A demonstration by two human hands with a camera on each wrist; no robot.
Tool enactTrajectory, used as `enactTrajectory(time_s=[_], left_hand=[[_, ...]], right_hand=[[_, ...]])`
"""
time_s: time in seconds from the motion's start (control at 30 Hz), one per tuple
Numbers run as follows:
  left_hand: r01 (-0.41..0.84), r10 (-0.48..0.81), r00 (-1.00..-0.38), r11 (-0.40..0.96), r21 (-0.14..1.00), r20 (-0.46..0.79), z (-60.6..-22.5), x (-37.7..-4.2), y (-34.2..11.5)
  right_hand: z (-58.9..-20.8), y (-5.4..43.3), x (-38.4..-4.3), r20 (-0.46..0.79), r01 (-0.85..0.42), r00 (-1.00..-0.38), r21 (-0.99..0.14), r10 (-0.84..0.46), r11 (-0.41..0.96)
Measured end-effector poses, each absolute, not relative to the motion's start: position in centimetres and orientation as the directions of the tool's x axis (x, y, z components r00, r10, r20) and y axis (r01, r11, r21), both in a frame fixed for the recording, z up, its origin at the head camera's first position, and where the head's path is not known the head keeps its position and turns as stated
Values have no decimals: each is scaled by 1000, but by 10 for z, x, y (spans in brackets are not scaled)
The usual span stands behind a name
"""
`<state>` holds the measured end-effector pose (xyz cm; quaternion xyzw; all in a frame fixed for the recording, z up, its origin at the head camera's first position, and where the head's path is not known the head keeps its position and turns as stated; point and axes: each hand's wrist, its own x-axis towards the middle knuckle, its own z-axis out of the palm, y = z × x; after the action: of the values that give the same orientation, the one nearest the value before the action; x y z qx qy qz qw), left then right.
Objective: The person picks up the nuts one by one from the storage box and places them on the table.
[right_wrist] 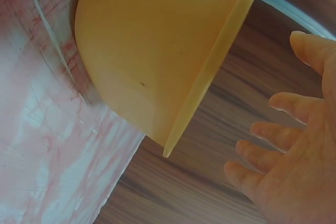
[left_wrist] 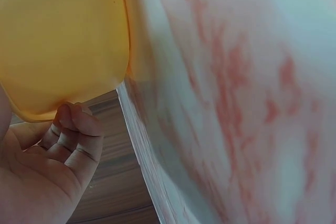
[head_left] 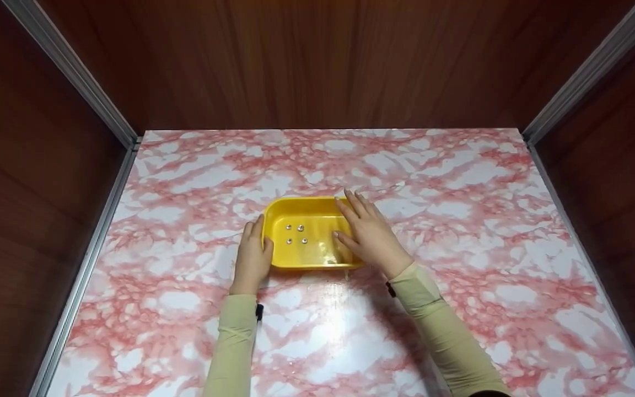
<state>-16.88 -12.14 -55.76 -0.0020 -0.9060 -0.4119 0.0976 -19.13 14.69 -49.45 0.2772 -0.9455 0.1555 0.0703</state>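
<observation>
A yellow plastic tub (head_left: 317, 205) with rounded corners stands on the table. Several small round silvery pieces (head_left: 301, 227) lie on its floor toward the left side; they are too small to identify. My left hand (head_left: 252, 255) grips the tub's left end, and the left wrist view shows the curled fingers (left_wrist: 79, 129) against the rim. Over the tub's right end is my right hand (head_left: 373, 237), fingers spread and holding nothing. In the right wrist view a gap shows between that hand (right_wrist: 294, 145) and the tub wall (right_wrist: 152, 56).
The table (head_left: 461, 331) has a red and white marbled top. Dark wood-grain panels (head_left: 317, 66) stand at the back and both sides, with metal rails (head_left: 80, 77) along their corners. Light glares off the tabletop in front of the tub.
</observation>
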Motion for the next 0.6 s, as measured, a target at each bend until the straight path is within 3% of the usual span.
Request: enactTrajectory(time_s=[0.6], left_hand=[[80, -87, -979, 665, 743, 183, -558, -170, -121]], right_hand=[[-488, 138, -192, 171, -561, -828, -277, -534, 780]])
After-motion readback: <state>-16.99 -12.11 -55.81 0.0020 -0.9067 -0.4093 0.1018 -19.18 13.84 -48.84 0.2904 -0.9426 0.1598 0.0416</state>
